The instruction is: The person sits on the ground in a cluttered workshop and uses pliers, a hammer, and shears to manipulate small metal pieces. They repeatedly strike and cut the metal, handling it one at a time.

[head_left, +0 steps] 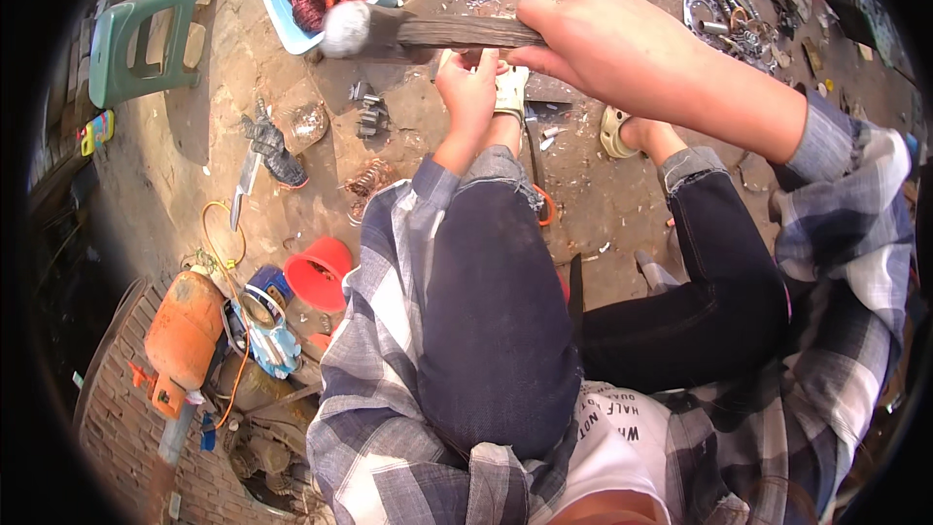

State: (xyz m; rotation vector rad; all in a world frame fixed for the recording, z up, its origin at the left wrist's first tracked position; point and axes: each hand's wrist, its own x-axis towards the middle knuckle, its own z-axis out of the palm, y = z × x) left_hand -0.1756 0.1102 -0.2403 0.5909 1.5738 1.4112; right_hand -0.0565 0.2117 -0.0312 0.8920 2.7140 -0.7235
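Wooden-handled hammer [428, 31] in right hand [607, 44].

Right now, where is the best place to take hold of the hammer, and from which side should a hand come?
Probably the bare wooden handle, near its right end, coming from above. The hammer lies about level, with its blurred pale head pointing left, and the right hand already wraps that end. The left hand sits below the handle.

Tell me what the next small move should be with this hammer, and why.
Probably bring the hammer down in a short, controlled stroke. The right hand holds its wooden handle raised, with the blurred head out over the ground, while the left hand steadies something below near the foot; what it holds is hidden. Since that hand sits close under the handle, a light, well-aimed tap looks safer than a full swing.
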